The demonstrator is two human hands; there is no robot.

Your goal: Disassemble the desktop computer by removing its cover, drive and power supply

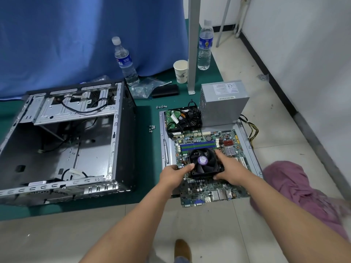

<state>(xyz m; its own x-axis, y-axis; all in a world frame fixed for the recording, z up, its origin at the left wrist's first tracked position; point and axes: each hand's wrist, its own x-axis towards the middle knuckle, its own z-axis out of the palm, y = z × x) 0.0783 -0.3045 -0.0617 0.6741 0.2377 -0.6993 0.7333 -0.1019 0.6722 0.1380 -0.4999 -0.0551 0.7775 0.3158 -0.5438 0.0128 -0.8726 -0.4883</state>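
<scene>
The open, gutted computer case (62,141) lies on its side at the left on a green mat. To its right a green motherboard (207,185) rests on the grey cover panel (163,141). My left hand (173,175) and my right hand (230,168) grip the two sides of the black CPU cooler fan (203,163) on the board. Behind the board lie a hard drive (171,119), a black graphics card (190,117) and the grey power supply (222,103) with its cables trailing right.
Loose screws (152,128) lie on the mat between case and panel. Two water bottles (125,61), a paper cup (180,71), a plastic bag and a black box stand at the back. A metal post (193,44) rises there. A purple cloth (296,188) lies on the tiled floor.
</scene>
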